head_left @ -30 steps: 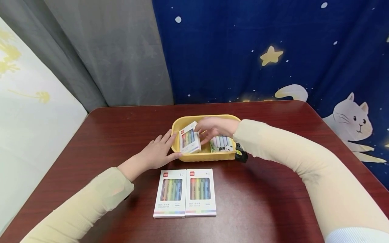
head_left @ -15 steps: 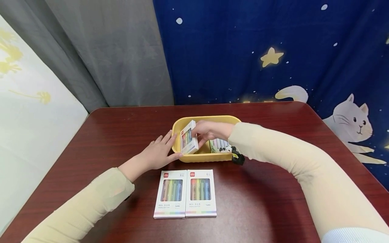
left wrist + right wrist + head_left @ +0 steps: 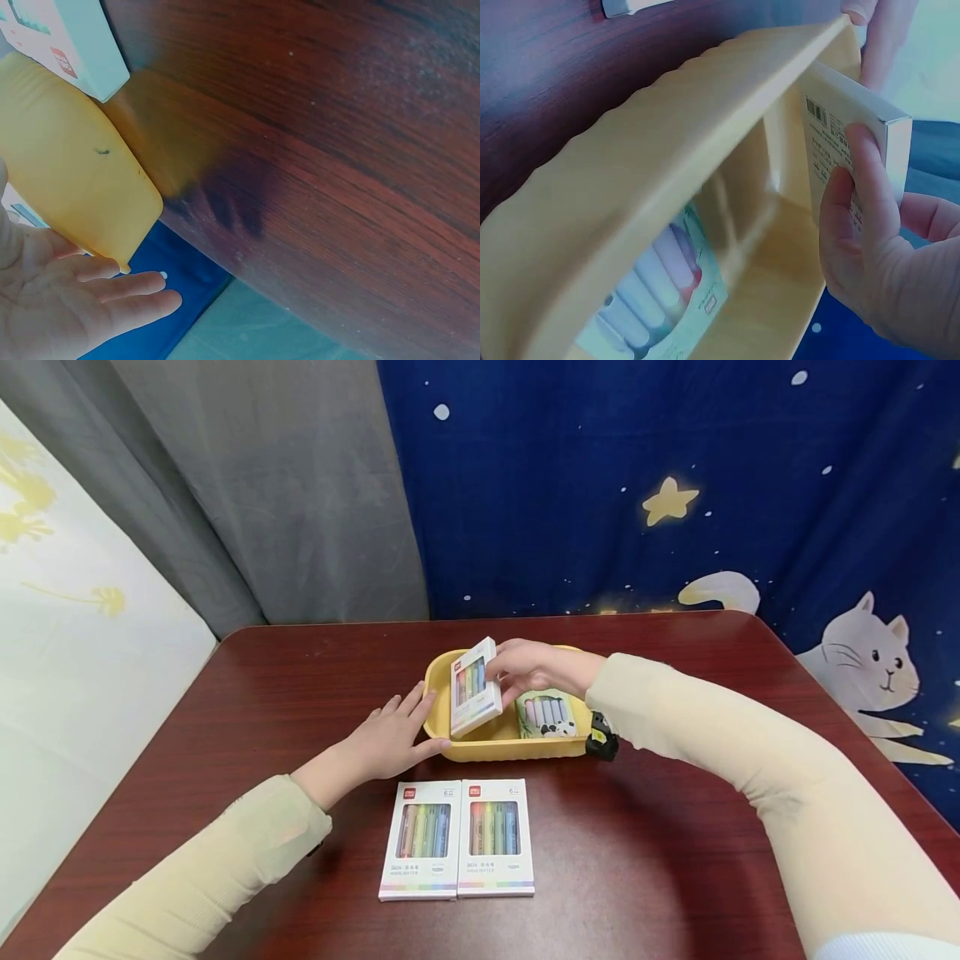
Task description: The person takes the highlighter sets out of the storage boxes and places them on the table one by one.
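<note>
My right hand (image 3: 528,667) pinches a white box of highlighters (image 3: 474,687) by its right edge. The box is tilted over the left part of a yellow basket (image 3: 517,749), its window and coloured pens facing me. In the right wrist view, thumb and fingers grip the box (image 3: 847,142) on both faces, and printed text with a barcode shows on its back. My left hand (image 3: 386,739) rests with straight, spread fingers against the basket's left end. A green panda-print pack of pens (image 3: 546,713) lies inside the basket on the right.
Two matching highlighter boxes, a left one (image 3: 422,839) and a right one (image 3: 496,837), lie side by side in front of the basket on the dark red table (image 3: 315,693). Behind the table hang a grey curtain (image 3: 300,485) and a blue one (image 3: 525,485).
My right hand has lifted the highlighter box up out of its lower, leaning place in the basket. More of the panda pack shows now. The left hand stays put.
</note>
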A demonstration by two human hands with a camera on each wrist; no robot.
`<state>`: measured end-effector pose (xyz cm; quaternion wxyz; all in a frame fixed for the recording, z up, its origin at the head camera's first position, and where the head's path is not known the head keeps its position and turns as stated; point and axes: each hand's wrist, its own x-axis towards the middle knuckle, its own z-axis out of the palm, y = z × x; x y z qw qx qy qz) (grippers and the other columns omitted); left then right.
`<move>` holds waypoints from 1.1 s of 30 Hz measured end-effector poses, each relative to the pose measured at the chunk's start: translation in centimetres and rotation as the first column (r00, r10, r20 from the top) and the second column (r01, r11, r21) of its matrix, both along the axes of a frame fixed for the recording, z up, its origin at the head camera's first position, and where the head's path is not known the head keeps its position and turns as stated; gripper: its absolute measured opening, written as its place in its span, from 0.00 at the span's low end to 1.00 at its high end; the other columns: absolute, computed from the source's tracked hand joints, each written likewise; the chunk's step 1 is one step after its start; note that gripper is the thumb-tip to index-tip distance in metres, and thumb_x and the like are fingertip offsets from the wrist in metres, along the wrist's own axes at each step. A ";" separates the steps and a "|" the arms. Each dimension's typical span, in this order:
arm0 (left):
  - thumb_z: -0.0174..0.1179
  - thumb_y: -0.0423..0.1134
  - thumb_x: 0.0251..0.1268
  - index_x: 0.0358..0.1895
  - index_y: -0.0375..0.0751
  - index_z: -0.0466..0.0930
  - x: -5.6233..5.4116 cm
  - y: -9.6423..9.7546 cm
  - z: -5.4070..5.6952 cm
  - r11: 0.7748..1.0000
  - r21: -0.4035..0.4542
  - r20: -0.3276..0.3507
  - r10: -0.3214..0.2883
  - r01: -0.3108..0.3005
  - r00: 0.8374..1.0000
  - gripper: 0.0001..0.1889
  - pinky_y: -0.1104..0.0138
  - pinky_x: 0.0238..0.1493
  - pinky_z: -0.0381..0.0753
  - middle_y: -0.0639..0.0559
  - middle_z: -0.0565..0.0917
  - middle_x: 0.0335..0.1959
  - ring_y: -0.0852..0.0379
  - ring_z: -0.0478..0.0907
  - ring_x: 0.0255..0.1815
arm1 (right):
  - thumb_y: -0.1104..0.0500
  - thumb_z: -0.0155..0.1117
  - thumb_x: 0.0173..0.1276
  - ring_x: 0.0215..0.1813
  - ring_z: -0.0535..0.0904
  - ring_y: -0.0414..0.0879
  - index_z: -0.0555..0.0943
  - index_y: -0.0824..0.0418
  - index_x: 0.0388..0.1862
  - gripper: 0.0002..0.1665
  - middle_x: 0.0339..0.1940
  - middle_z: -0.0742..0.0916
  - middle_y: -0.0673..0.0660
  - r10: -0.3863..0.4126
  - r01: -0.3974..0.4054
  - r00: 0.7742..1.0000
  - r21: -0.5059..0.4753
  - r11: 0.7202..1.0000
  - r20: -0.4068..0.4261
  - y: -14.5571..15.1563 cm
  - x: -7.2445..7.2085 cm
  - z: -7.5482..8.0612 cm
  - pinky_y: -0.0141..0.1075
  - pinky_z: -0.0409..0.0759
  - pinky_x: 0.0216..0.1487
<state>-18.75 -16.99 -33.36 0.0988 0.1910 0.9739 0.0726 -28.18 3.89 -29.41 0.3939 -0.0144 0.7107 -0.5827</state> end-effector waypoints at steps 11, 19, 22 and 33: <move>0.42 0.67 0.62 0.72 0.39 0.43 0.1 0.0 0.0 1.000 0.006 -0.001 -0.003 0.003 1.000 0.45 0.41 0.62 0.55 0.40 0.43 0.73 0.31 0.50 0.68 | 0.74 0.43 0.64 0.42 0.78 0.51 0.55 0.68 0.65 0.29 0.46 0.76 0.65 -0.051 0.046 0.998 -0.136 0.990 -0.034 4.0 1.1 1.7 0.49 0.80 0.40; 0.43 0.66 0.63 0.72 0.38 0.43 0.2 0.0 0.1 1.000 0.003 -0.009 -0.009 0.009 1.000 0.44 0.42 0.62 0.56 0.39 0.44 0.73 0.31 0.51 0.68 | 0.75 0.42 0.64 0.39 0.81 0.49 0.51 0.68 0.68 0.33 0.41 0.81 0.59 -0.029 0.016 0.999 -0.301 0.954 -0.040 7.3 3.2 1.9 0.48 0.80 0.39; 0.43 0.66 0.63 0.72 0.38 0.44 0.2 0.0 0.1 1.000 0.003 -0.014 -0.011 0.011 1.000 0.44 0.42 0.62 0.56 0.39 0.44 0.73 0.30 0.51 0.68 | 0.75 0.42 0.64 0.40 0.82 0.50 0.50 0.66 0.69 0.34 0.42 0.81 0.59 -0.026 0.014 0.999 -0.331 0.944 -0.031 8.2 4.0 1.8 0.49 0.80 0.40; 0.42 0.66 0.63 0.72 0.38 0.44 0.2 0.1 0.1 1.000 -0.002 -0.015 -0.014 0.014 1.000 0.44 0.42 0.63 0.56 0.39 0.44 0.73 0.31 0.51 0.68 | 0.75 0.42 0.65 0.46 0.80 0.52 0.43 0.63 0.71 0.38 0.50 0.77 0.61 0.013 -0.015 1.000 -0.423 0.906 -0.007 11.7 7.2 0.7 0.52 0.78 0.43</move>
